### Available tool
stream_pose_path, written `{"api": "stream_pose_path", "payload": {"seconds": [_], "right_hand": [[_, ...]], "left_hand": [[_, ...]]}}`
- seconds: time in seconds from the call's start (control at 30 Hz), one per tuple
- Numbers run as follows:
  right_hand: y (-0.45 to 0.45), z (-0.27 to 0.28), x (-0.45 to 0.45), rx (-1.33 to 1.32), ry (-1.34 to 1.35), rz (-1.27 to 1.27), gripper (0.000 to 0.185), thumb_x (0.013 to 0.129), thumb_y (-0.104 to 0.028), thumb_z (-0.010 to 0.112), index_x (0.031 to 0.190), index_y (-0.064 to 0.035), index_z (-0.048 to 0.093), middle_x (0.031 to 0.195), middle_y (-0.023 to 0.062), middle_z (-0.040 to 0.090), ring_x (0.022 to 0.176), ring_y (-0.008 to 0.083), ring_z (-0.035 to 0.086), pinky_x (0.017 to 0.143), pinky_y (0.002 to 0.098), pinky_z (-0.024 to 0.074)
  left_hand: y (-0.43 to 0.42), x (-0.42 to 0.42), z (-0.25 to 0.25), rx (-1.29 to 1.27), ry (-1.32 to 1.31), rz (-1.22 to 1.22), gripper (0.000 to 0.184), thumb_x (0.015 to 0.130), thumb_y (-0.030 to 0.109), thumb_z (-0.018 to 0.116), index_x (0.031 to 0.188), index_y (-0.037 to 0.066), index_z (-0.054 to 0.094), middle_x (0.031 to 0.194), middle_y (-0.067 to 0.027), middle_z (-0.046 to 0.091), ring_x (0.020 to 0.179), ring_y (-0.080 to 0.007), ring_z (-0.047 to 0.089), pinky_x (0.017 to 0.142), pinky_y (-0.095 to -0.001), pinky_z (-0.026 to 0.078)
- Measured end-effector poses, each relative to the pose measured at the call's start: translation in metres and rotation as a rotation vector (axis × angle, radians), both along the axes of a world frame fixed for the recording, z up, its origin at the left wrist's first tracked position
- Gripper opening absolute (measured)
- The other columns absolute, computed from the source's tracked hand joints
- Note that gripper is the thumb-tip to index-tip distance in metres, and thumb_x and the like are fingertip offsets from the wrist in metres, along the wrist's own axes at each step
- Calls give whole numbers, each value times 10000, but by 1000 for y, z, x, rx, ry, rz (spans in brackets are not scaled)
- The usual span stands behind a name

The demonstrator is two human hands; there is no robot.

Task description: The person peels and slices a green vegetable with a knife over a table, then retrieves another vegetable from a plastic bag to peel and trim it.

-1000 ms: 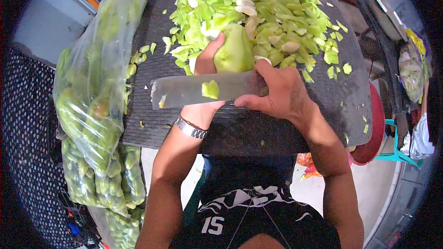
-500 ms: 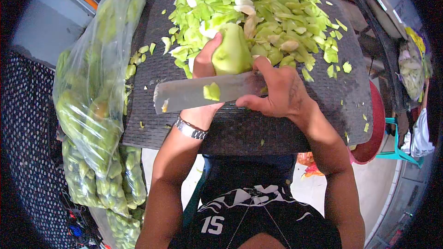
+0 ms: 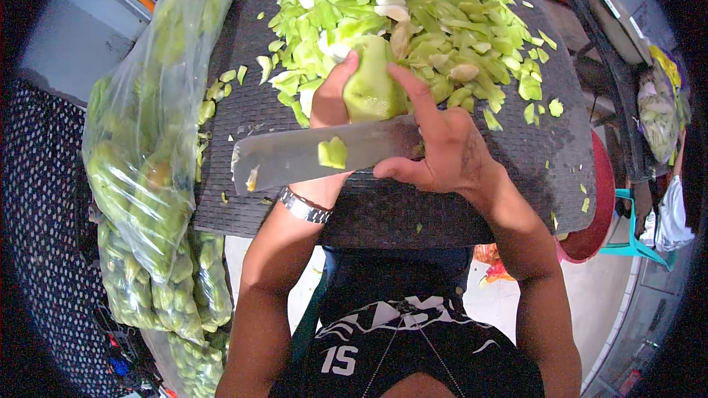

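While wearing a watch point(image 3: 304, 206) on left wrist and angling both forearms inward, grips a knife point(image 3: 287, 158) in right hand point(image 3: 446, 144), just beyond. Holds the blade crosswise, with long axis nearly level and tip leftward, carrying a scrap point(image 3: 332, 152) and covering the heel of left hand point(image 3: 330, 107). Cradles a gourd point(image 3: 372, 88) in that left hand just past the blade, with thumb along its left side and other fingers hidden. Points the gourd's narrower end away from the body, with long axis running nearly straight outward. Spreads right thumb toward the left and stretches index finger to the gourd's right side, seemingly touching. Has a filled clear bag point(image 3: 158, 177) beside the left edge of the table point(image 3: 228, 210), then, directly behind the gourd, a heap point(image 3: 450, 29) of peelings, blocking most of the far surface.
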State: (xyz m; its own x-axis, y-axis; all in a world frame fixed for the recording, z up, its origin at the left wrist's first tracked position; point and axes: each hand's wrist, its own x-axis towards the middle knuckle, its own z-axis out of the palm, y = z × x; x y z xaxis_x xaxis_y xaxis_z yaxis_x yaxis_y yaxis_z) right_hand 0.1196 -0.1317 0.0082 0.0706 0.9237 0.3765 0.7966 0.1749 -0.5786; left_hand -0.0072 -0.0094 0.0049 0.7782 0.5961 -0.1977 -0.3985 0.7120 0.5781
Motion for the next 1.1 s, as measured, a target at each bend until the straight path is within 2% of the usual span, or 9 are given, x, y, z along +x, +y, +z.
{"api": "stream_pose_path", "payload": {"seconds": [0.23,0.37,0.43,0.57,0.67,0.7,0.8,0.9,1.1], "right_hand": [[3,-4,20,-23,43,4,1128,780,-696,729,1560,-18,276,1125,345,652,1194,448,619,1009,466,477],[4,2,34,-90,-14,-72,1151,760,-701,742,1596,-87,243,914,271,684,926,431,703,823,452,526],[5,1,26,16,-19,-41,1167,748,-703,752,1599,-93,238,855,247,675,855,423,702,772,443,521],[4,1,26,43,-25,-25,1180,731,-704,767,1599,-100,244,891,258,684,860,427,706,783,436,533],[6,-5,45,71,-73,-70,1164,728,-694,775,1592,-106,262,1063,282,683,986,434,693,867,441,539],[9,-5,52,105,-97,-92,1150,731,-686,777,1588,-109,272,1160,288,676,1071,437,679,924,445,534],[7,3,54,-187,-41,-199,1102,759,-656,773,1582,-110,283,1212,281,661,1120,435,660,936,452,529],[13,-5,35,149,-105,-90,1047,792,-653,743,1571,-107,306,1193,286,664,1129,430,657,939,453,520],[6,7,63,-255,93,-187,980,830,-602,735,1551,-74,332,1233,310,636,1214,442,604,1011,458,474]], "left_hand": [[4,-6,-3,-13,35,25,554,983,432,559,1397,64,564,1326,-155,641,1182,-307,645,1049,-477,504],[8,-10,-2,45,1,35,546,998,426,539,1391,49,570,1322,-167,649,1176,-309,653,1043,-475,511],[7,-7,4,48,37,29,535,1004,418,531,1381,41,577,1311,-172,655,1156,-310,663,1039,-471,514],[4,-5,2,54,32,32,524,1012,408,523,1374,33,580,1273,-170,676,1112,-310,683,1013,-472,533],[13,-10,-17,-27,-169,-122,542,1008,427,524,1370,28,579,1245,-170,689,1038,-300,713,871,-463,602],[10,-10,-1,-26,-50,-137,503,1015,461,510,1330,77,592,1059,-135,723,781,-253,735,462,-406,593],[12,-11,-3,8,-22,-101,506,1002,481,528,1301,78,597,986,-137,724,751,-255,734,471,-391,600],[2,-2,-6,95,24,-55,525,994,521,529,1273,82,599,966,-136,716,737,-262,726,448,-381,576],[4,-6,-8,158,104,-25,587,1032,528,418,1337,40,535,993,-199,706,766,-354,712,481,-438,578]]}}
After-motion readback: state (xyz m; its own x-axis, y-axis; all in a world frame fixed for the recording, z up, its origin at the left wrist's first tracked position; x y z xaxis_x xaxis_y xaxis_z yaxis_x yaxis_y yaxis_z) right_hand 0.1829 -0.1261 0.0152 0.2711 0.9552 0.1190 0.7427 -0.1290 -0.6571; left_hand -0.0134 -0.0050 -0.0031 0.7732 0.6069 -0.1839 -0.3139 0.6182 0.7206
